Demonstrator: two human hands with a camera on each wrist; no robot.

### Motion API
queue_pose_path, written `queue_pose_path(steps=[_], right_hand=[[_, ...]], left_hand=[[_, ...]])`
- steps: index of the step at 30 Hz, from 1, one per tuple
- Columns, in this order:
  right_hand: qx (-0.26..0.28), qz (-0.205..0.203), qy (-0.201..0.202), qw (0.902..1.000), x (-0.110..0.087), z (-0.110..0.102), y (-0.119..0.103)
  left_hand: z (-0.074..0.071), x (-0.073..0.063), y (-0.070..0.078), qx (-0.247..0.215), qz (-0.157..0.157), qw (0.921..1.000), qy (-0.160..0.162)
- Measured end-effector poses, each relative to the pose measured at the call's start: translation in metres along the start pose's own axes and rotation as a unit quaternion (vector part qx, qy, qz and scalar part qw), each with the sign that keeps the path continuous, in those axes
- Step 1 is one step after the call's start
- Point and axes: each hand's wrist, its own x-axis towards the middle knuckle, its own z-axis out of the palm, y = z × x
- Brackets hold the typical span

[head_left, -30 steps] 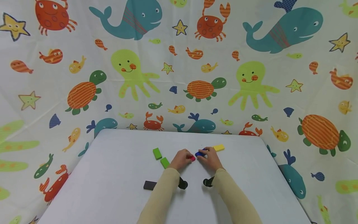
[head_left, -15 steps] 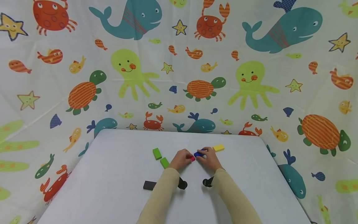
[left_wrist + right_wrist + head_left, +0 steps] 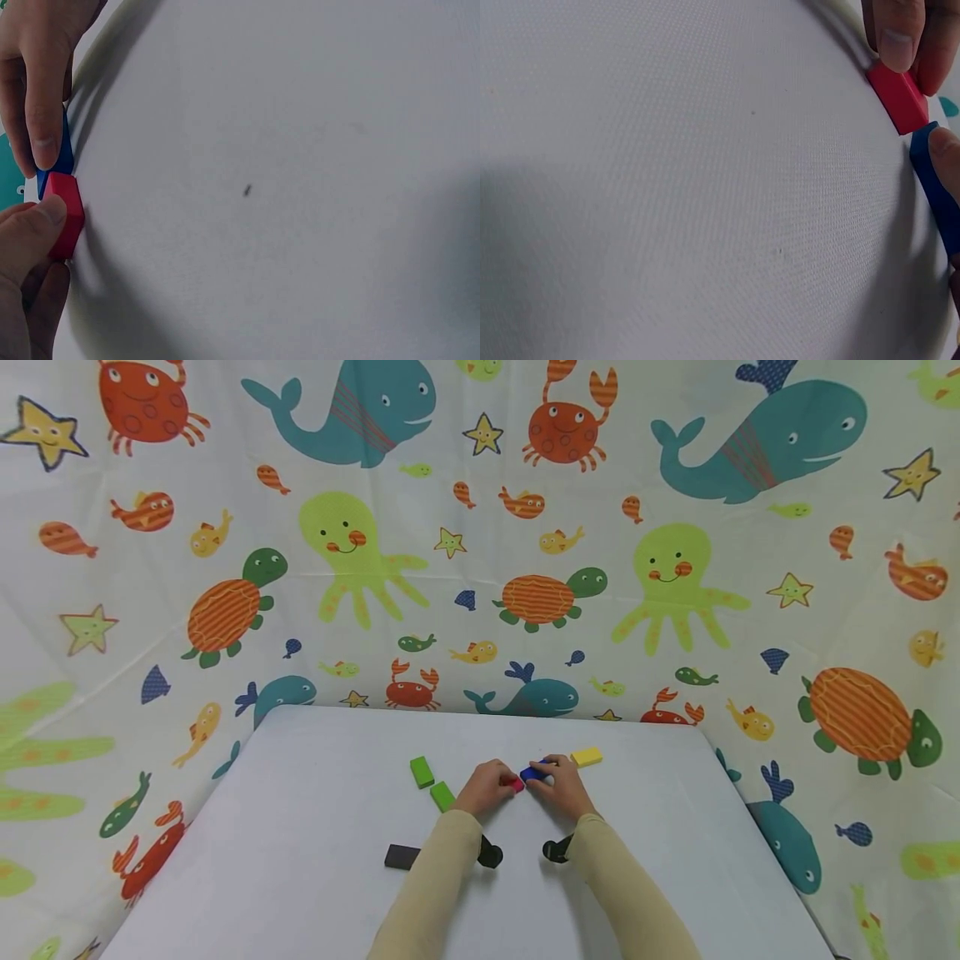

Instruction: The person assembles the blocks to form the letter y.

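Note:
My left hand [image 3: 486, 787] pinches a red block [image 3: 516, 785] between thumb and fingers, over the middle of the white table. Just to its right, my right hand [image 3: 562, 787] grips a blue block [image 3: 532, 773] the same way. In the left wrist view, the end of the red block [image 3: 71, 217] meets the end of the blue block [image 3: 66, 154], the two roughly in line. The right wrist view has the corner of the red block [image 3: 898, 99] right at the tip of the blue block [image 3: 931, 184]. Fingers cover part of each block.
Two green blocks, one farther [image 3: 422, 772] and one nearer [image 3: 442, 796], lie left of my left hand. A yellow block [image 3: 587, 757] lies behind my right hand. Beside my left sleeve is a black block [image 3: 402, 857], partly hidden. A sea-animal curtain [image 3: 465, 635] hangs behind the table [image 3: 315, 810].
My right hand has shifted slightly left with the blue block, bringing it a little closer to the red one. The left hand and red block hold their place.

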Motion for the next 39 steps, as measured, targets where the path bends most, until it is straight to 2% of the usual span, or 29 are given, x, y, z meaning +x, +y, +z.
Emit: queue_pose_path(steps=[14,29,39], right_hand=[[0.006,-0.011,-0.010,0.9999,-0.0007,-0.0013,-0.0044],[0.011,-0.039,-0.008,0.9991,-0.0010,-0.0003,-0.0049],[0.009,-0.038,-0.012,0.9992,0.0009,-0.0007,-0.0023]], left_hand=[[0.0004,0.0003,-0.0017,0.005,0.004,1.0000,0.004],[0.0007,0.0002,0.0002,0.006,-0.002,1.0000,0.002],[0.0022,0.0019,-0.0019,0.004,0.003,1.0000,0.005]])
